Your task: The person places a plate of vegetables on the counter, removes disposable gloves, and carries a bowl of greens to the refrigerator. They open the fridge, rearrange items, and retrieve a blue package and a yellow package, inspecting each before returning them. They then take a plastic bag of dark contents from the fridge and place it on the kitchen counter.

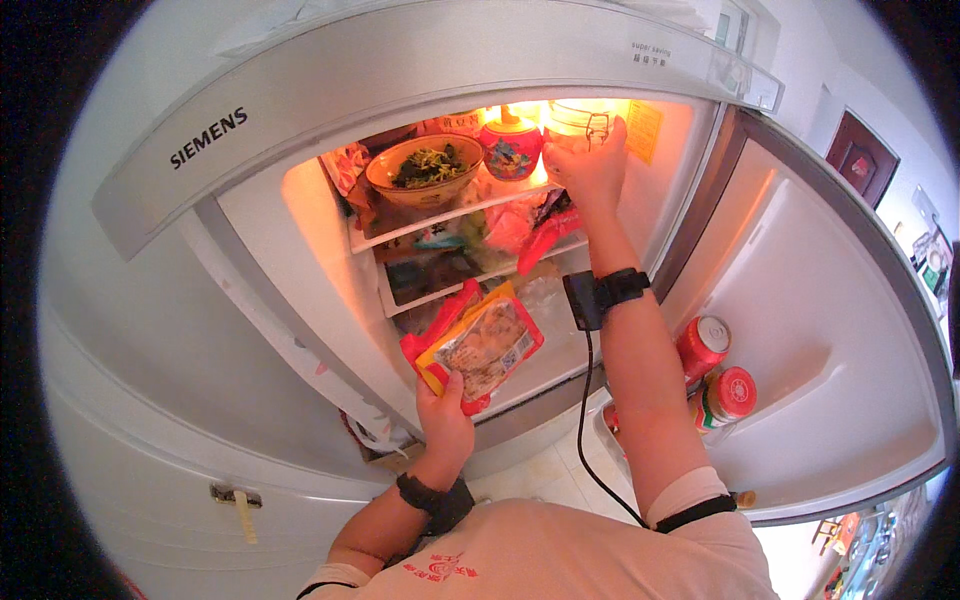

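Observation:
My left hand (448, 412) grips red-edged plastic food packets (487, 345) by their lower corner, in front of the refrigerator's lower shelves. Through the clear front of the top packet, pale brown food shows, and printing covers part of it. My right hand (592, 161) reaches up to the top shelf, its fingers around a clip-top glass jar (576, 124). Beside that jar stands a red round pot (511, 150) with a painted pattern. A bowl of cooked greens (426, 169) sits farther left on the same shelf.
The Siemens refrigerator's door (817, 337) stands open at the right, with a red can (703, 346) and a red-lidded jar (731, 394) in its rack. Bagged food (510, 225) fills the middle shelf. A black cable (583, 420) hangs from my right wrist.

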Demonstrator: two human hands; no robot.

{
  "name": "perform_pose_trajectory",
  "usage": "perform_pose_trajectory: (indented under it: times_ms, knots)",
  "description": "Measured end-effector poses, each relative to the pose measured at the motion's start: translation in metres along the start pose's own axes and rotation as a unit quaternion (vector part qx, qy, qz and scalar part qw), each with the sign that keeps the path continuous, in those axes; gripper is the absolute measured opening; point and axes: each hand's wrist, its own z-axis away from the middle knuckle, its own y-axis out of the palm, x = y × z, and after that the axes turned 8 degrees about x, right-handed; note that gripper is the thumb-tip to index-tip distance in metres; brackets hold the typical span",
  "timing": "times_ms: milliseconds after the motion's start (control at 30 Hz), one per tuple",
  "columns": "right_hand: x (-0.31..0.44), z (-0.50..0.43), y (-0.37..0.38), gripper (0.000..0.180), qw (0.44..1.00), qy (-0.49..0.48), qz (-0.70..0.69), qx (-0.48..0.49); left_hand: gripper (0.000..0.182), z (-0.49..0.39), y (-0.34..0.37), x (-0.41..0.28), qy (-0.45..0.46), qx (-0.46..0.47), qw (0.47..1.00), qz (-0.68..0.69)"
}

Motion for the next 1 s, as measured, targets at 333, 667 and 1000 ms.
perform_pose_trajectory:
  times_ms: [333,667,1000]
  knots:
    - [-0.042,-0.026,0.017,0.102,0.996,-0.034,-0.02,0.076,0.041,-0.004,0.006,0.001,-0.021,0.018,1.0,0.005]
    - [-0.059,-0.03,0.022,0.092,0.995,-0.02,-0.022,0.1,0.043,-0.009,0.014,-0.009,-0.044,0.038,0.998,0.04]
    - [-0.004,0.077,-0.039,0.069,0.998,0.03,0.002,0.062,0.043,-0.018,0.019,-0.021,-0.101,0.038,0.987,0.116]
